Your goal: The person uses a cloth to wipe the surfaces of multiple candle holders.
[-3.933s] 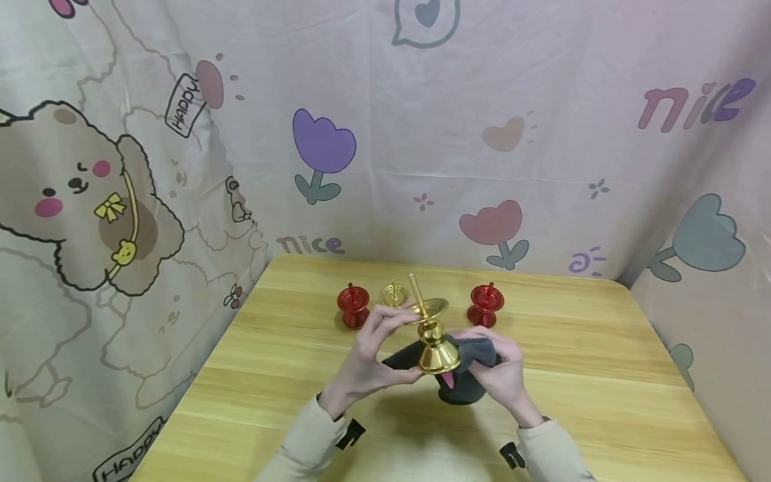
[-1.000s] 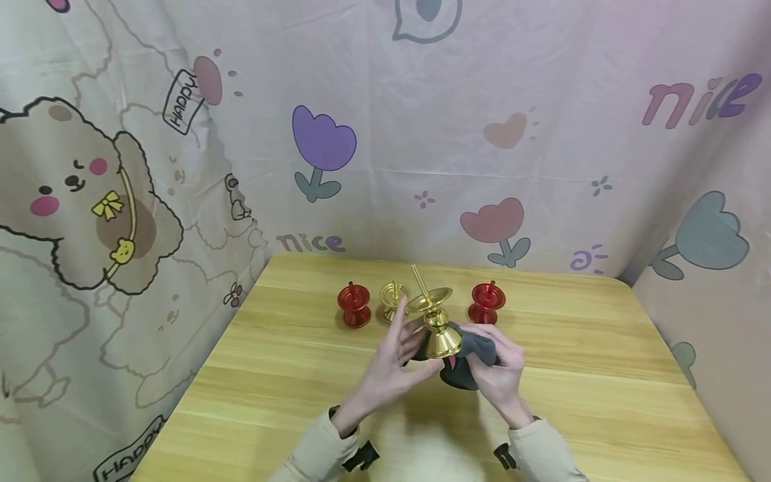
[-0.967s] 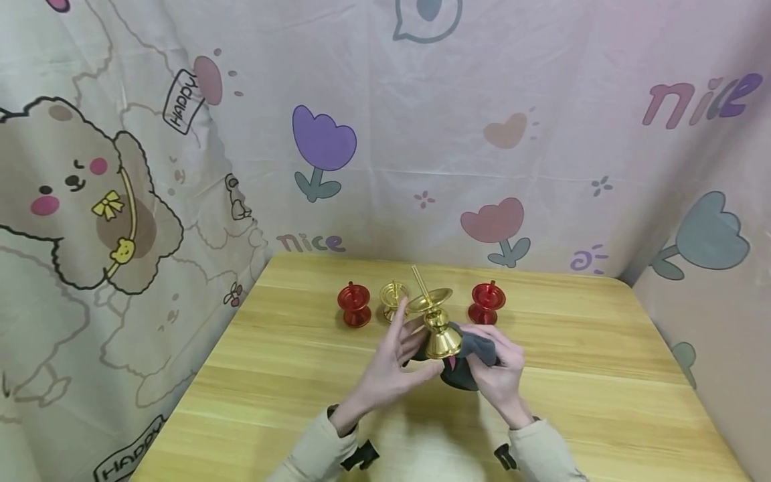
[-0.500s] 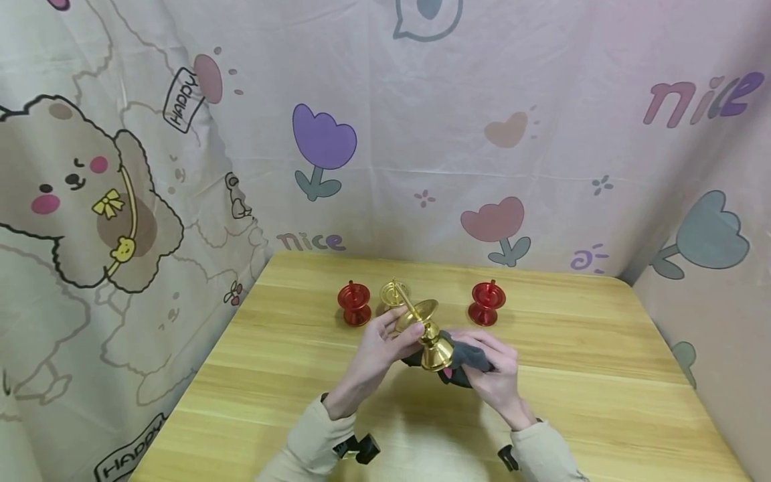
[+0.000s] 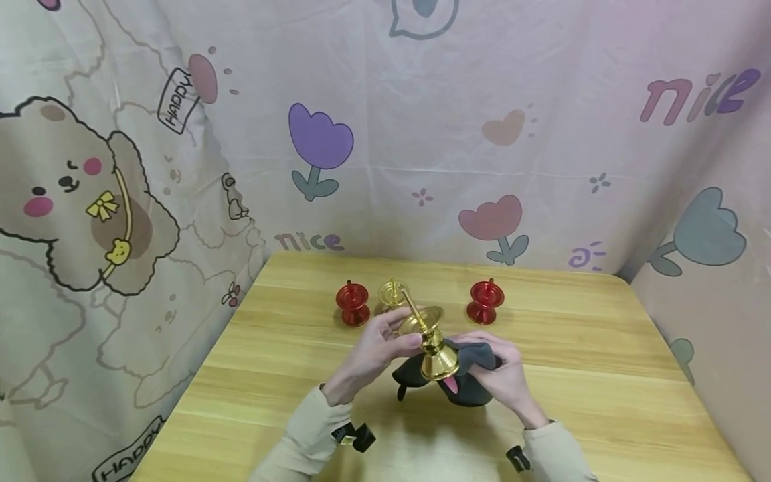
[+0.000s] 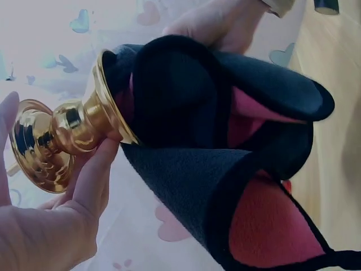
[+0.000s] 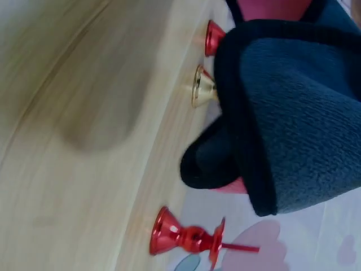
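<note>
My left hand (image 5: 376, 345) pinches a shiny gold candle holder (image 5: 440, 363) just under its dish, thumb in front. The holder is raised off the table and leans, its thin spike pointing up and left. In my right hand (image 5: 506, 375) is a bunched dark grey cloth (image 5: 477, 355) with a pink underside, gripped against the holder's flared base. Seen from the left wrist, the cloth (image 6: 186, 175) bulges at the mouth of the base and hangs in folds. The right wrist view has the cloth (image 7: 310, 130) covering that hand's fingers.
Toward the back of the wooden table (image 5: 289, 355) stand a red candle holder (image 5: 353, 303), a smaller-looking gold one (image 5: 393, 292) partly behind my left hand, and another red one (image 5: 485, 302) on the right. A printed curtain (image 5: 415, 134) hangs behind the table.
A second ago my left fingers were spread beside the gold candle holder; they have since closed on it below the dish. The holder sits slightly lower, and the cloth hangs further down to the left.
</note>
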### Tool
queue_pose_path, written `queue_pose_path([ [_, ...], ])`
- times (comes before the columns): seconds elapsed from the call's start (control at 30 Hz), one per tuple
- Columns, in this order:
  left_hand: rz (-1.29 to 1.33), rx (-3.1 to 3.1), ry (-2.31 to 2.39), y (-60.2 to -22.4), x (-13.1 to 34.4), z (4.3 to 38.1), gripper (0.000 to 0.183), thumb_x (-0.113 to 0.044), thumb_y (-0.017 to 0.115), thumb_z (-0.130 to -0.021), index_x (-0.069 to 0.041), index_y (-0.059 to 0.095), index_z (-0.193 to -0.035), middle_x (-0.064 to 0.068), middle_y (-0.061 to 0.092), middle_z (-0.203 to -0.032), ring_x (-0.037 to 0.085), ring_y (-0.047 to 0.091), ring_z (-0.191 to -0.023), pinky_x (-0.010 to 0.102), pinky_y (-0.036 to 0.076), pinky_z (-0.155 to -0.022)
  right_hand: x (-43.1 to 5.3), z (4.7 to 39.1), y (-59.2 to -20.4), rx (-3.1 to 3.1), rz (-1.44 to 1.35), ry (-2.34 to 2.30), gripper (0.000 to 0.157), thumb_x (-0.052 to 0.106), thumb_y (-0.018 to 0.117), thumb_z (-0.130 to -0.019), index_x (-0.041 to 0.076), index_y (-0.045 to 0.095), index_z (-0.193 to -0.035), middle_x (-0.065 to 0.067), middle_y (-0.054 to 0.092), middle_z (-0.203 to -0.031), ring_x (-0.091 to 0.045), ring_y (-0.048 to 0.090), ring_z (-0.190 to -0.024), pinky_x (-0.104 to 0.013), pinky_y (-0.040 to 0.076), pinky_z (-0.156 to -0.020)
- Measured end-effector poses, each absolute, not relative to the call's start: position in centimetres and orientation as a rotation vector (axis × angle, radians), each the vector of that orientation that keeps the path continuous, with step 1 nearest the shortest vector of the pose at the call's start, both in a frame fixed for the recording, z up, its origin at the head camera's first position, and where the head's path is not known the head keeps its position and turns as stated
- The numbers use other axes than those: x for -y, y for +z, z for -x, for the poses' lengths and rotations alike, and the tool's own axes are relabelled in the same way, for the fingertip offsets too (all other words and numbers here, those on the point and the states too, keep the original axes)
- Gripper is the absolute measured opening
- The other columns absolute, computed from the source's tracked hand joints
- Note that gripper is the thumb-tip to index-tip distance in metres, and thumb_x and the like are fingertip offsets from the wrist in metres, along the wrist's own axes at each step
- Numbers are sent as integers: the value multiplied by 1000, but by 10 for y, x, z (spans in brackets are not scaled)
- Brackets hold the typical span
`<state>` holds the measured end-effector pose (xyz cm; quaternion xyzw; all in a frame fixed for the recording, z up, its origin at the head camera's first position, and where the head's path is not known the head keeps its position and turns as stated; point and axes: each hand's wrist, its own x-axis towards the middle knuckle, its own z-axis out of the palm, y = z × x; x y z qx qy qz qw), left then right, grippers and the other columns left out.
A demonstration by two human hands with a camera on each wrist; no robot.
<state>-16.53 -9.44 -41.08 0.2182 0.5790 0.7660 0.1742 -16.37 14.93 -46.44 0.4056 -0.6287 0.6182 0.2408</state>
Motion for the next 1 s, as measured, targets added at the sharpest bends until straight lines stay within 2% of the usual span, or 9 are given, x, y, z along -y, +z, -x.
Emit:
queue_pose_path([
  [0.13,-564,-1629,2197,-414,90,178,66,-17,72,-93,12,41,-143,5,67,-122,10,70,-103,34,58,-97,-170,160,-467,1902,-911,1732,46,-27,69,-68,-2,75,-106,6,76,-111,-5,68,-108,-16,50,-96],
  [0.23,-497,-1780,2162,-419,87,192,66,-20,75,-91,4,44,-145,14,65,-130,13,69,-107,34,58,-98,-187,158,-469,1978,-748,1802,37,-24,70,-73,-5,74,-105,12,76,-108,-3,69,-105,-15,51,-92],
  [0.3,-450,-1928,2100,-423,83,203,68,-22,78,-88,-4,47,-146,15,64,-135,16,68,-111,33,58,-97,-198,157,-471,2005,-653,1864,33,-22,71,-76,-7,73,-106,14,76,-107,-2,69,-104,-15,52,-91],
  [0.4,-427,-2093,2005,-431,76,218,71,-26,82,-85,-12,50,-146,13,64,-137,23,67,-117,34,58,-96,-211,156,-471,2001,-588,1958,30,-20,68,-81,-9,71,-109,11,76,-109,-4,68,-107,-16,52,-93],
  [0.47,-430,-2146,1966,-436,70,228,72,-26,83,-84,-13,50,-146,13,65,-136,27,66,-118,36,58,-97,-219,155,-471,1989,-572,1996,31,-20,66,-83,-6,71,-111,8,74,-112,-5,66,-109,-17,50,-96],
  [0.6,-403,-2227,1901,-449,59,247,73,-28,83,-84,-16,49,-147,11,64,-135,26,64,-119,37,56,-98,-226,150,-471,1994,-543,2003,35,-20,65,-83,0,73,-111,4,68,-114,-6,61,-111,-17,47,-96],
  [0.83,-346,-2366,1830,-471,38,281,73,-25,82,-85,-10,48,-147,14,63,-134,27,64,-114,33,56,-91,-226,147,-469,2214,-516,1788,27,-10,68,-88,-4,69,-114,15,70,-110,0,64,-103,-15,50,-87],
  [1.0,-284,-2436,1838,-490,26,299,73,-22,84,-82,-5,50,-144,17,62,-134,29,65,-112,35,57,-93,-222,146,-470,2299,-510,1582,23,-6,67,-91,1,69,-113,23,67,-107,6,62,-100,-11,49,-84],
])
